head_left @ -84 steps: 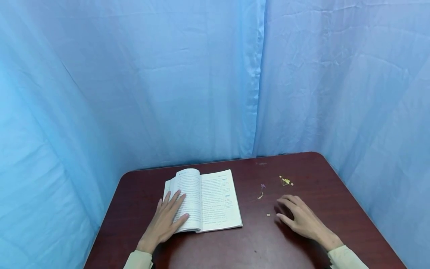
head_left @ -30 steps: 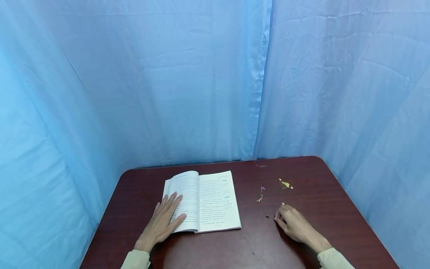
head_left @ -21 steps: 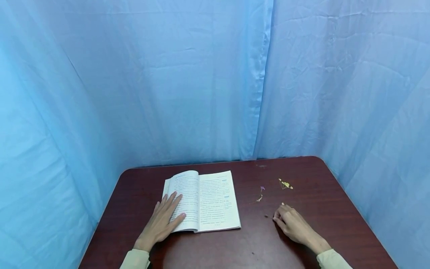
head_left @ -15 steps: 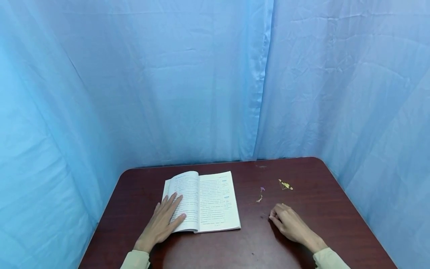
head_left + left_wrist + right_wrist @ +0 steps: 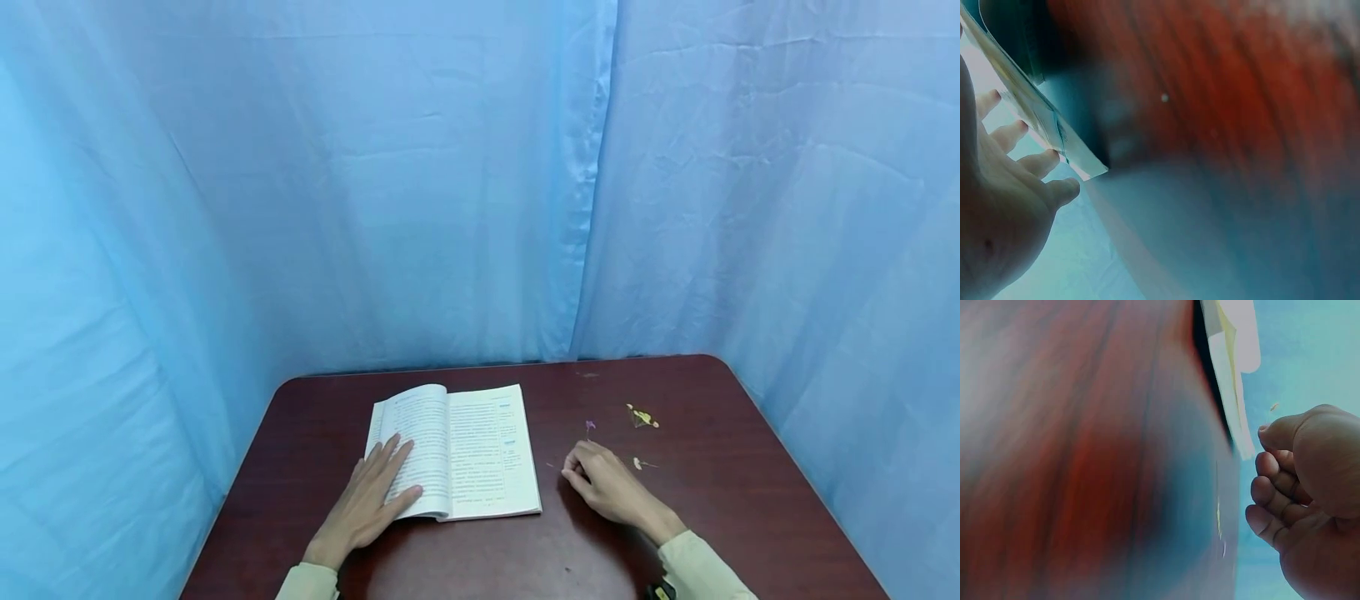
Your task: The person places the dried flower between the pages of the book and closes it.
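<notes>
An open book (image 5: 491, 454) with printed pages lies on the dark red-brown table (image 5: 480, 558). My left hand (image 5: 367, 504) rests with spread fingers on its bulging left page. Just right of the book, my right hand (image 5: 611, 487) pinches a tiny dried flower (image 5: 1274, 407) between thumb and forefinger; its head shows beyond the thumb tip in the right wrist view, and the other fingers are curled. Beyond that hand lies a purple dried flower (image 5: 590, 425), its lower part hidden. A yellow dried flower (image 5: 643, 417) and a small whitish one (image 5: 637, 463) lie farther right.
Blue curtains (image 5: 375, 208) hang behind and at both sides of the table. The table's far edge has rounded corners. A small dark speck (image 5: 567, 570) lies near the front. A dark band shows at the right sleeve (image 5: 697, 567).
My right hand has closed its fingers on the small flower and moved left with it toward the book, uncovering the whitish flower. The left hand stays on the page.
</notes>
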Demonstrator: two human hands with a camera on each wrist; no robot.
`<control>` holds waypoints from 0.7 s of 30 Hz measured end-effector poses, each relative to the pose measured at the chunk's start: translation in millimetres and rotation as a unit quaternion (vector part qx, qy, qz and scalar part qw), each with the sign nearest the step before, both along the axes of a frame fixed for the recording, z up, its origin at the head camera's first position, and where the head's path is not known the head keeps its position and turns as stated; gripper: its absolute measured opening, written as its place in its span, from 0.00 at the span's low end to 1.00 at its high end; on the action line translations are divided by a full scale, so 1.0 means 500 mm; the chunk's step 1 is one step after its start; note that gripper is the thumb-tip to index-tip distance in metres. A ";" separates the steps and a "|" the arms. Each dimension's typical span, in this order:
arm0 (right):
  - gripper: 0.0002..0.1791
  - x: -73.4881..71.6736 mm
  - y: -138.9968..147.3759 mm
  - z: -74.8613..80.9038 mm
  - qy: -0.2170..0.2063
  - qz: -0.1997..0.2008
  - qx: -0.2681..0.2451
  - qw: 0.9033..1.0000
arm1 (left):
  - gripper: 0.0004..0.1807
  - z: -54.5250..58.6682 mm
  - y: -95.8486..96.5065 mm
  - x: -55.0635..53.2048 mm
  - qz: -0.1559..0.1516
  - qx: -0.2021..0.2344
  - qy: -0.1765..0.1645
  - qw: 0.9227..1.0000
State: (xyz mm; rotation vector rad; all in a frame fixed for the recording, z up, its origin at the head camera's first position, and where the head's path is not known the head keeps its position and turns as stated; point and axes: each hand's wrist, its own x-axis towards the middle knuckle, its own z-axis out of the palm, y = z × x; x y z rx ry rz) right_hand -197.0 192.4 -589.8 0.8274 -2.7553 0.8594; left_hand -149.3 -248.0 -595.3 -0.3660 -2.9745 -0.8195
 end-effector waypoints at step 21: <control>0.09 -0.062 -0.196 0.010 -0.031 -0.022 0.000 0.999 | 0.45 -0.009 -0.010 0.005 0.011 -0.017 -0.013 1.000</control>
